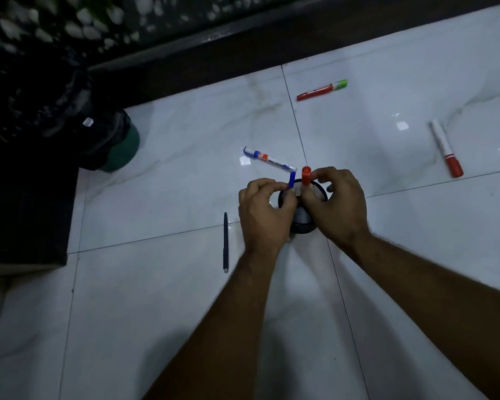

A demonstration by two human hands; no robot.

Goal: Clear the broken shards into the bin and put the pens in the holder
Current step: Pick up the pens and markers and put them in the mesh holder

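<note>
A black mesh pen holder (318,189) stands on the white tiled floor, mostly hidden by my hands. My left hand (264,210) pinches a blue pen (291,179) over the holder's rim. My right hand (337,202) pinches an orange-capped marker (306,176) that stands upright in the holder. Loose on the floor lie a blue-and-white whiteboard marker (269,159) just behind the holder, a red marker with a green cap (321,89) farther back, a white marker with a red cap (446,147) at the right, and a dark pen (225,242) left of my left wrist.
A green bin lined with a black bag (110,140) stands at the left against dark furniture (26,212). A dark skirting (243,50) runs along the far edge of the floor. No shards show on the tiles.
</note>
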